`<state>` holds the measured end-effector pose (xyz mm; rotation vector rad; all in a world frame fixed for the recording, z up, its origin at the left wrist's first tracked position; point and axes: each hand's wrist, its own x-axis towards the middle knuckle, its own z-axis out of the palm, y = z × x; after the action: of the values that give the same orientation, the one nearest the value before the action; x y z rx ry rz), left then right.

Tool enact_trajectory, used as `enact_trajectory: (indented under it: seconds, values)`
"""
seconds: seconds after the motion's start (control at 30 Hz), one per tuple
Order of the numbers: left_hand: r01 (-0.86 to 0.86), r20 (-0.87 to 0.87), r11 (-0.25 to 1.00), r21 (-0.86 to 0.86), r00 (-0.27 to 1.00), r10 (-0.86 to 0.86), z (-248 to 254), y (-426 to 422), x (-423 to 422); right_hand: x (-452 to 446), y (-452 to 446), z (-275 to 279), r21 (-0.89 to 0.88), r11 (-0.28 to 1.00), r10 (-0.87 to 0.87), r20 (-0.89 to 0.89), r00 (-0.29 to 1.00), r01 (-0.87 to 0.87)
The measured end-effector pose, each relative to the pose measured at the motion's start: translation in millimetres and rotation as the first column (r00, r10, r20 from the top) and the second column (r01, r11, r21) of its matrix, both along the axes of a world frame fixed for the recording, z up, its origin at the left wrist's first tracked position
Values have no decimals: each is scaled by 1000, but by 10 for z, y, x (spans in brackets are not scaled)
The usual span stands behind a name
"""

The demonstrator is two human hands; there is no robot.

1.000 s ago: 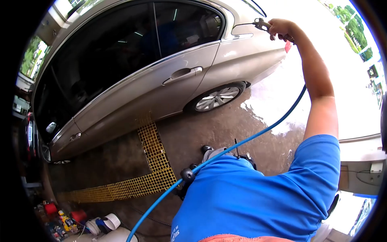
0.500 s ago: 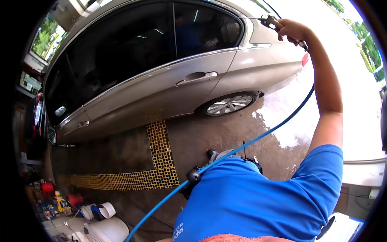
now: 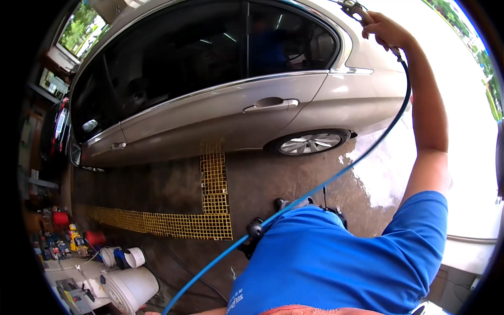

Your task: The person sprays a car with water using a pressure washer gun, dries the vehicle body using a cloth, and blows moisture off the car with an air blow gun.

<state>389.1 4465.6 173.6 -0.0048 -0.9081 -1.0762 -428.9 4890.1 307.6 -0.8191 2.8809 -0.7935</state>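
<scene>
My right hand (image 3: 386,31) is raised at arm's length near the car's rear roof edge, its fingers wrapped round a spray gun (image 3: 357,12). The gun's tip runs to the top edge of the view. From the gun's base a blue hose (image 3: 336,181) hangs in a curve and crosses in front of my body down to the lower left. A beige car (image 3: 210,123) with dark windows stands side-on ahead of me. Only a sliver of my left forearm and hand (image 3: 152,313) shows at the bottom edge, beside the hose; its fingers are hidden.
Yellow floor grating (image 3: 173,224) lies in the brown, wet-looking floor. A white barrel (image 3: 134,289), smaller buckets (image 3: 135,257) and several bottles stand at lower left. Another dark car (image 3: 55,128) is at far left. A round black piece (image 3: 255,229) is beside the hose at my waist.
The right hand with the spray gun has gone up a little, so its tip now meets the frame's top edge. The car appears shifted right as my view turned left.
</scene>
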Motion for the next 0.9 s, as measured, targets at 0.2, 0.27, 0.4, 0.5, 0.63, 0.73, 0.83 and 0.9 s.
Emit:
enact_trajectory:
  seconds: [0.2, 0.27, 0.4, 0.5, 0.63, 0.73, 0.83, 0.9]
  values:
    - [-58, 2, 998, -35, 998, 58, -62, 131, 120, 75, -389, 8, 187, 979, 67, 58, 996, -77]
    - [-56, 11, 998, -26, 998, 56, -78, 183, 143, 69, -459, -5, 274, 956, 80, 112, 991, -108]
    - [-34, 27, 998, -43, 999, 35, -13, 313, 72, 85, -561, 45, 302, 945, 93, 113, 989, -123]
    - [0, 48, 1000, -28, 999, 2, -70, 409, 165, -107, -350, 81, 154, 986, 62, 17, 998, -64]
    - [88, 72, 995, -39, 994, -85, -133, 311, 359, -70, -212, 37, 306, 952, -39, 148, 988, -8]
    - [195, 100, 980, -31, 976, -191, -280, 275, 659, -417, 109, -186, 404, 915, -83, 168, 982, 9]
    - [257, 87, 965, -48, 964, -252, -289, 212, 754, 80, -247, -54, 302, 947, 20, 286, 958, -110]
    - [6, 0, 1000, -8, 1000, -6, -77, 418, 241, 56, -339, 1, -126, 987, 127, 185, 974, -105]
